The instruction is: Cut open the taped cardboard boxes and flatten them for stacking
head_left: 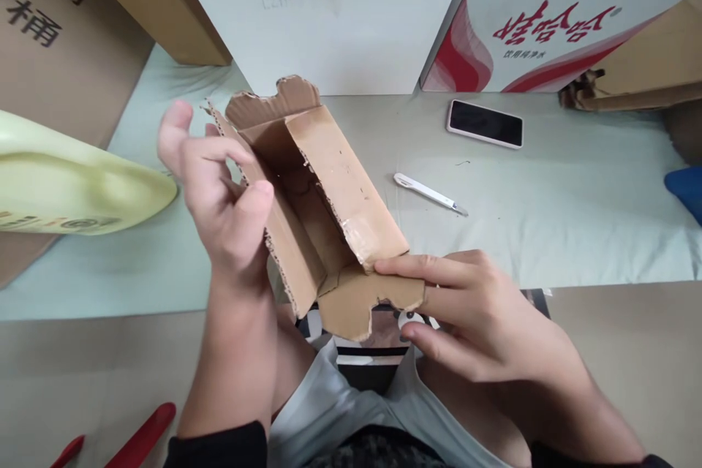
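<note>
A small brown cardboard box (359, 194) with ragged cut edges is held up above my lap, its top open and the inside in view. My left hand (224, 197) has its thumb inside the left long flap and the other fingers behind it, pinching the flap. At the near right corner, my right hand (482, 307) grips the box, the index fingertip on the corner and other fingers behind the notched end flap (351, 303). Its thumb sits apart, below that flap. A white pen-like craft knife (428, 194) lies on the cloth to the right of the box.
A pale green cloth (575, 212) covers the work surface. On it lies a phone (485, 123). Behind stand a white box (340, 22) and a red-and-white printed carton (553, 22). A yellow-green bottle (82, 175) and a large carton (66, 73) are at left.
</note>
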### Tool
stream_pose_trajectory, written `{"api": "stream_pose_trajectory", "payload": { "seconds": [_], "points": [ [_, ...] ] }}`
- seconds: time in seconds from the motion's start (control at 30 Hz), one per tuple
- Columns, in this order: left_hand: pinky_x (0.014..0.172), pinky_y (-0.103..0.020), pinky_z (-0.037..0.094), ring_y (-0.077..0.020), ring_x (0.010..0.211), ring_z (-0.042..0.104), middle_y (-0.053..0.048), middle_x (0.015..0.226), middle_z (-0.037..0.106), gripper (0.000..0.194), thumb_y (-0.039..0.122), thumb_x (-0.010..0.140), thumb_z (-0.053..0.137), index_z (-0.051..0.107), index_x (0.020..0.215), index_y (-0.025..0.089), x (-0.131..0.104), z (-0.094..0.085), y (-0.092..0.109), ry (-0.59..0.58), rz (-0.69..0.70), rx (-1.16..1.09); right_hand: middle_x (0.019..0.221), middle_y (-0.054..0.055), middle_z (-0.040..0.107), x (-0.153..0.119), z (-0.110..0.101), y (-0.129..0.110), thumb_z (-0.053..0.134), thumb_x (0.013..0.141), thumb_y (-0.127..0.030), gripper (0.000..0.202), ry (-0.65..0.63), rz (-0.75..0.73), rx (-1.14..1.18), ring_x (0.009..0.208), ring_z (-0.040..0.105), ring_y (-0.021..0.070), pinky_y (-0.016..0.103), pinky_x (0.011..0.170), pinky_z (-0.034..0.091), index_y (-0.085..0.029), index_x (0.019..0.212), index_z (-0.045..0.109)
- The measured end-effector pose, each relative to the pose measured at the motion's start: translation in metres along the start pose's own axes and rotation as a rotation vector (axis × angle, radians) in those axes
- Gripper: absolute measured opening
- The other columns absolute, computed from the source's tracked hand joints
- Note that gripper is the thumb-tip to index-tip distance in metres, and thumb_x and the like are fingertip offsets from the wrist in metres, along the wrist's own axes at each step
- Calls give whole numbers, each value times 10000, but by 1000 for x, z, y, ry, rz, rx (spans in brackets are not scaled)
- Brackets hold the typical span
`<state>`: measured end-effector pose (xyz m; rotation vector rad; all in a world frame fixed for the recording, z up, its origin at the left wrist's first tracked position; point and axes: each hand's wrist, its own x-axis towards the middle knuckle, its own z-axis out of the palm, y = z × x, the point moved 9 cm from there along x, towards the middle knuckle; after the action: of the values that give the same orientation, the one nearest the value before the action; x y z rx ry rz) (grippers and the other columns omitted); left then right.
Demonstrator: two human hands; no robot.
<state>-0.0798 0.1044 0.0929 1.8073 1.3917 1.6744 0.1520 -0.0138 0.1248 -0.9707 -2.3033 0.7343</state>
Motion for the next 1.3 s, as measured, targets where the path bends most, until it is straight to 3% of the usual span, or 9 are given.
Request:
{"api": "stream_pose_trajectory", "payload": {
  "seconds": [0.1, 0.2, 0.33, 0.47, 0.63, 0.83, 1.0, 1.2, 1.3],
  "points": [
    [1339, -629, 252, -295, 1459, 473, -32, 1343, 523, 616, 667, 685, 660, 484, 1165, 324, 6, -2, 7, 20, 52, -316, 1297, 85, 782, 1, 2, -6, 529, 1052, -337, 241, 19, -69, 55, 844, 793, 145, 269, 577, 539, -199, 909, 666],
    [1295, -521, 386, -260, 1312, 597, 22, 1309, 591, 553, 405, 668, 752, 562, 1186, 380, 6, 11, 5, -49, -172, -599, 1126, 65, 799, 2, -4, -6, 566, 1033, -348, 123, 114, -94, 139, 876, 776, 154, 273, 627, 552, -234, 1069, 590],
    [1224, -479, 475, -267, 1203, 651, -21, 1276, 653, 472, 293, 646, 788, 721, 1112, 259, -2, 18, 16, -65, -194, -853, 1077, 57, 764, 4, -14, -6, 596, 1000, -492, 332, 220, -97, 22, 947, 722, 208, 393, 868, 568, -270, 1247, 603],
    [1173, -496, 526, -304, 1273, 616, -30, 1255, 689, 454, 422, 725, 849, 748, 1149, 294, -8, 33, 19, -187, -189, -818, 1390, 45, 705, 14, 7, -20, 535, 944, -753, 560, 66, -194, -69, 1413, 547, 303, 495, 1224, 393, -328, 1286, 667],
    [1052, -516, 587, -338, 1187, 640, -44, 1024, 665, 460, 567, 679, 878, 686, 1020, 325, -9, 35, 14, -151, -239, -781, 1470, 13, 674, 19, 27, -27, 628, 859, -800, 525, -38, -243, -100, 1551, 397, 337, 526, 1310, 212, -289, 975, 669],
    [984, -496, 574, -307, 1175, 674, -58, 1124, 638, 391, 566, 825, 757, 538, 1002, 294, -14, 18, -5, -89, -160, -750, 1398, 38, 650, 6, 0, -9, 677, 896, -680, 420, 199, -223, -137, 1521, 416, 306, 526, 1275, 298, -283, 883, 540],
    [1015, -500, 500, -283, 1098, 643, -56, 1159, 657, 498, 581, 747, 815, 471, 975, 303, -15, 13, -14, -117, -96, -608, 1312, 76, 638, -8, -32, 22, 795, 783, -695, 498, 479, -142, -180, 1373, 549, 387, 640, 1191, 421, -280, 870, 534],
    [978, -501, 476, -288, 1046, 625, -67, 1136, 656, 618, 660, 703, 802, 357, 915, 289, -11, 15, -14, -130, -105, -500, 1211, 98, 633, -15, -46, 49, 637, 807, -847, 572, 588, -63, -250, 1296, 600, 403, 702, 1176, 440, -297, 951, 572],
    [936, -497, 482, -290, 1012, 642, -61, 1091, 664, 665, 671, 670, 820, 329, 892, 282, -10, 15, -15, -123, -115, -472, 1205, 102, 640, -19, -49, 57, 580, 902, -764, 481, 629, -36, -240, 1264, 629, 392, 676, 1144, 477, -293, 1003, 593]
  ]
}}
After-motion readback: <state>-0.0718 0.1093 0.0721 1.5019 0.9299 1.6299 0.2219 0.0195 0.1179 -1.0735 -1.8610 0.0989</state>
